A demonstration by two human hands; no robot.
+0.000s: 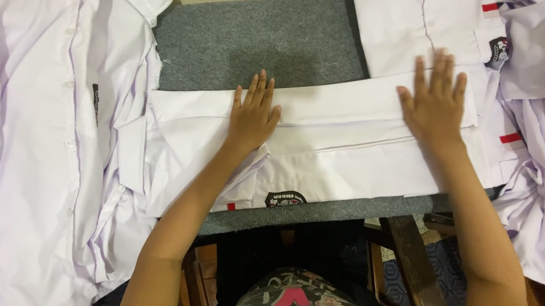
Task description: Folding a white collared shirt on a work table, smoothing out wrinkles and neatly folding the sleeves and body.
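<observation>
A white shirt (342, 154), folded into a long flat band, lies across the grey felt-covered table (260, 39). A dark round badge (285, 199) and a small red tab show at its near edge. My left hand (253, 115) rests flat on the band's left half, fingers together and pointing away from me. My right hand (435, 101) presses flat on the right end, fingers slightly spread. Neither hand holds anything.
An unfolded white button shirt (40, 139) covers the table's left side. A folded white shirt with a badge (419, 29) lies at the back right, and a heap of white shirts (538, 138) at the far right. Wooden chair parts (411, 262) stand below the near edge.
</observation>
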